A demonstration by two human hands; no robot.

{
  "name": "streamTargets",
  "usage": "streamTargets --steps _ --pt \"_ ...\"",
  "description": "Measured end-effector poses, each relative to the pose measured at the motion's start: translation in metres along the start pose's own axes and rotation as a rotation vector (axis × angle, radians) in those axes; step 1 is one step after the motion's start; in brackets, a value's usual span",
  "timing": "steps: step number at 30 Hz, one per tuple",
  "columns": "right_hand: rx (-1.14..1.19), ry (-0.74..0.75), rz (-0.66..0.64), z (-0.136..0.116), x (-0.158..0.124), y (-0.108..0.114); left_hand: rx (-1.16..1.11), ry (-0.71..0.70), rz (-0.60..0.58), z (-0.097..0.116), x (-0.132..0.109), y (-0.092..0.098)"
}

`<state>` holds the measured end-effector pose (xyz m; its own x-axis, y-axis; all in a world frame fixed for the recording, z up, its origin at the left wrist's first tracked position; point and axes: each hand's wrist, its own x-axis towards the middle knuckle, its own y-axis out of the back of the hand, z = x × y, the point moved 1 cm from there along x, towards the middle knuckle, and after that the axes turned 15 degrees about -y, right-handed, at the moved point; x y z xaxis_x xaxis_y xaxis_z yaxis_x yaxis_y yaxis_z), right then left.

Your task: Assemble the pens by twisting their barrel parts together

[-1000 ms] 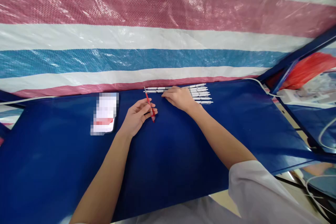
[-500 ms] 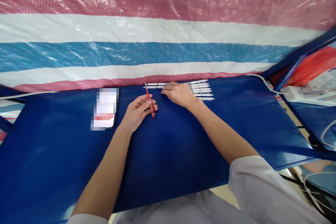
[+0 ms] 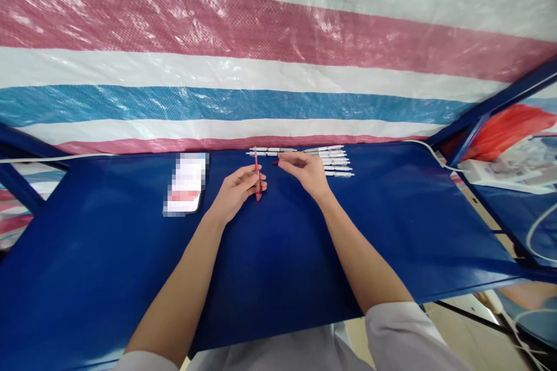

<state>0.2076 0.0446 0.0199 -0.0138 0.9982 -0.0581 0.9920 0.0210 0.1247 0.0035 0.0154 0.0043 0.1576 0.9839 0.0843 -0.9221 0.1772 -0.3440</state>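
Pinched in my left hand (image 3: 238,190) is a red pen (image 3: 257,169), held nearly upright in the picture above the blue table. To its right, my right hand (image 3: 307,171) has thumb and fingers closed on a small red piece (image 3: 276,162), whose tip sticks out to the left. Several white pens (image 3: 335,161) lie side by side behind and to the right of my right hand, which hides their left ends. Two more white pens (image 3: 265,152) lie at the table's back edge, behind both hands.
A phone (image 3: 187,182) with a blurred screen lies on the blue table (image 3: 282,266), left of my left hand. Striped plastic sheeting (image 3: 261,104) hangs behind. At the right are a white cable (image 3: 429,153), a blue frame and a red bag (image 3: 505,130).
My right hand has lifted off the white pens and now holds the small red piece. The red pen in my left hand has turned more upright. The camera view has shifted.
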Motion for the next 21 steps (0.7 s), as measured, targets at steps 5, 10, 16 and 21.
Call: streamTargets --steps 5,10,16,21 --pt "0.390 -0.263 -0.078 0.003 -0.022 -0.015 0.108 -0.025 -0.061 0.004 -0.003 -0.001" --pt "0.491 -0.281 -0.056 0.009 -0.031 -0.022 0.275 -0.055 -0.141 0.011 -0.008 -0.005" --pt "0.508 -0.249 0.020 0.014 -0.031 -0.021 0.352 0.000 -0.273 0.015 -0.012 -0.013" --pt "0.518 -0.242 0.027 0.015 -0.033 -0.020 0.376 0.028 -0.356 0.013 -0.013 -0.016"
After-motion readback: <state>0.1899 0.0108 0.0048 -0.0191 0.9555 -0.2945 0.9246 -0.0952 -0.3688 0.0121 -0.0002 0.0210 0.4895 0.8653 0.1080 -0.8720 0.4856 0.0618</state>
